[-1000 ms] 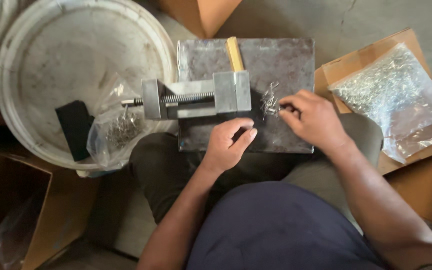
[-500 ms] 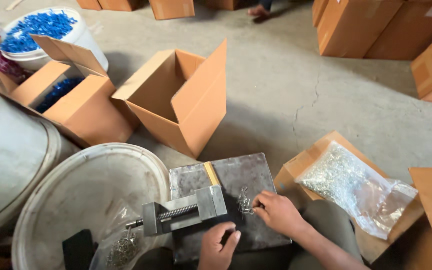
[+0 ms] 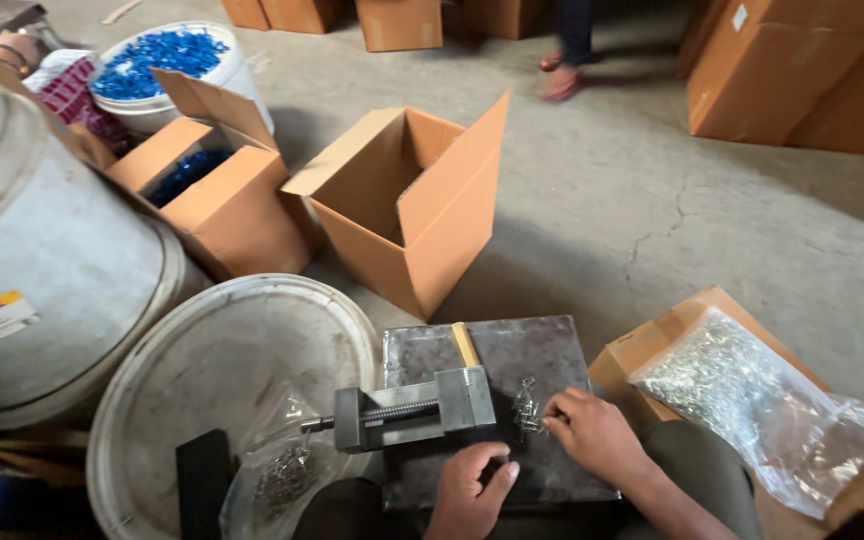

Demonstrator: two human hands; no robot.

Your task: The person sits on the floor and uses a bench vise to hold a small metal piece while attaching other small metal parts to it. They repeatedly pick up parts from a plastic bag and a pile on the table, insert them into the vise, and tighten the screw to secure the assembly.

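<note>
Head view is showing your right hand (image 3: 597, 432) pinching a small cluster of wire clips (image 3: 527, 408) with its fingertips, on the grey metal plate (image 3: 542, 355) just right of the one small vise (image 3: 417, 412). Your left hand (image 3: 472, 490) is resting on the plate below the vise, fingers curled together. Two clear bags are lying nearby: one bag of silvery parts (image 3: 752, 400) on your right, one bag of clips (image 3: 282, 470) on the white lid (image 3: 222, 350).

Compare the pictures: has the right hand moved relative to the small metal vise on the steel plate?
No. The right hand remains just right of the vise, fingertips at the wire pieces; only the camera tilted up.
</note>
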